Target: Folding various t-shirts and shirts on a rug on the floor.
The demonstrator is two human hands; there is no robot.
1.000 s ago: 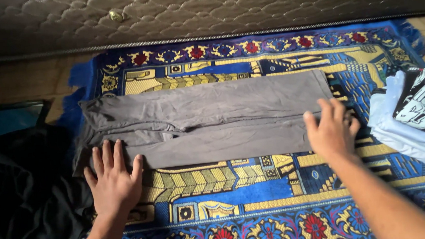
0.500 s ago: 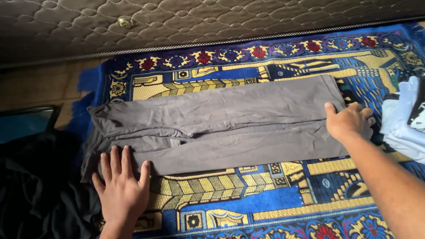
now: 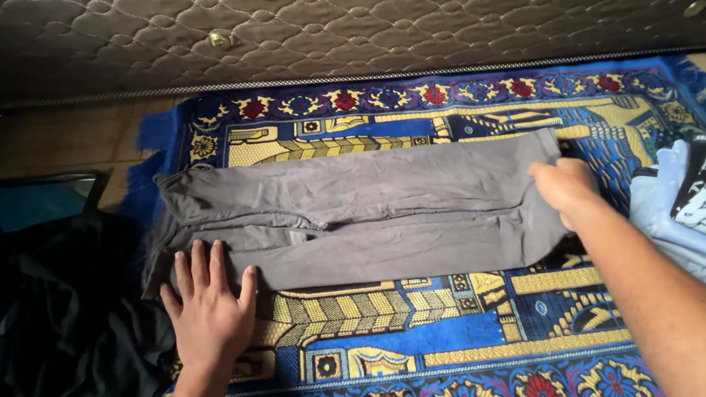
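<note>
A grey garment (image 3: 354, 214), folded lengthwise into a long band, lies across a blue, gold and red patterned rug (image 3: 424, 332). My left hand (image 3: 207, 307) rests flat with fingers spread, its fingertips on the garment's lower left corner. My right hand (image 3: 563, 186) has its fingers closed around the garment's right end, near the upper right corner.
A quilted dark mattress side (image 3: 344, 26) runs along the far edge of the rug. A heap of black cloth (image 3: 62, 326) lies at the left. Light blue and black-and-white clothes (image 3: 695, 205) are piled at the right. Tiled floor (image 3: 52, 142) shows at the upper left.
My right hand slid from lying flat on the garment's lower right to gripping its right end higher up. My left hand stayed at the lower left corner.
</note>
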